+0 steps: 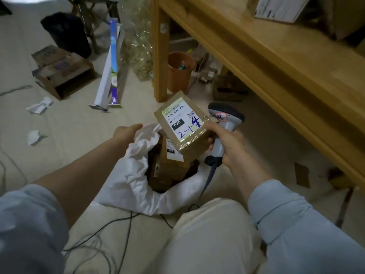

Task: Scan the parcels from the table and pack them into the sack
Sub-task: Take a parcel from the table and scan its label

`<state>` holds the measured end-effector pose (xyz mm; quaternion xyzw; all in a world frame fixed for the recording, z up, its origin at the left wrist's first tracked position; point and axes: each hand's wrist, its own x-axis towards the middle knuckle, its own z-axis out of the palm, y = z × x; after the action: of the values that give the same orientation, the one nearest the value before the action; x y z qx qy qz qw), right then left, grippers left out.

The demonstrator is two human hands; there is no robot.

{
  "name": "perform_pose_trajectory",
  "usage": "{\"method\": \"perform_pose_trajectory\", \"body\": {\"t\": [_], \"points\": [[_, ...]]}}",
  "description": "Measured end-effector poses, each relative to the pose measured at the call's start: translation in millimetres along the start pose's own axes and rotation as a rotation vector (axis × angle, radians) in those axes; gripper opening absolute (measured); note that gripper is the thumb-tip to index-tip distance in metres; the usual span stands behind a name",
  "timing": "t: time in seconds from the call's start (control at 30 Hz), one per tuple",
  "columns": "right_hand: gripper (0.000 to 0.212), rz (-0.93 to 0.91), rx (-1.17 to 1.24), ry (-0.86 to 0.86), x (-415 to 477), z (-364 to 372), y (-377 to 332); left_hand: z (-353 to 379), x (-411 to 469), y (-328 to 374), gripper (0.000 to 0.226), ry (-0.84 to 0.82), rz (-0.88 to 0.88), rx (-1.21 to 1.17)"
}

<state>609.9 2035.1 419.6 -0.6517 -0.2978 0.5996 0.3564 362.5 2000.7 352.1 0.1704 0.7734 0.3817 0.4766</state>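
I see R hand (227, 143) gripping barcode scanner (230, 121) + cardboard parcel (183, 125) together above white sack (134, 180); L hand (126, 133) fingers curled round sack rim, mouth open.

Head-worn camera looks steeply down — close above the sack (128, 180).

The held parcel (181, 125) hides much of the boxes (169, 169) in the sack (134, 180); fine print on its label (180, 120) is unreadable.
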Motion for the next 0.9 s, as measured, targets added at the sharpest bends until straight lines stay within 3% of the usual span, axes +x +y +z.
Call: {"method": "perform_pose_trajectory", "body": {"t": [0.1, 0.2, 0.4, 0.5, 0.6, 0.73, 0.9], "points": [[0.028, 0.029, -0.093, 0.005, 24, 9, 14, -9, 37, -36, 0.017, 0.167, -0.018, 0.287], [0.026, 0.043, -0.161, 0.0, 44, 19, 28, -5, 59, -62, 0.03, 0.158, -0.12, 0.343], [0.031, 0.093, -0.271, -0.007, 74, 26, 48, 8, 84, -81, 0.073, 0.066, -0.212, 0.189], [0.027, 0.1, -0.319, -0.016, 82, 30, 56, 5, 91, -90, 0.056, 0.094, -0.176, 0.246], [0.024, 0.052, -0.399, -0.009, 88, 37, 59, -14, 97, -85, 0.031, 0.253, -0.008, 0.293], [0.025, -0.003, -0.492, -0.05, 89, 49, 59, -39, 96, -71, 0.033, 0.345, 0.173, 0.323], [0.042, -0.086, -0.559, -0.185, 81, 72, 56, -48, 101, -79, 0.029, 0.32, 0.112, 0.277]]}}
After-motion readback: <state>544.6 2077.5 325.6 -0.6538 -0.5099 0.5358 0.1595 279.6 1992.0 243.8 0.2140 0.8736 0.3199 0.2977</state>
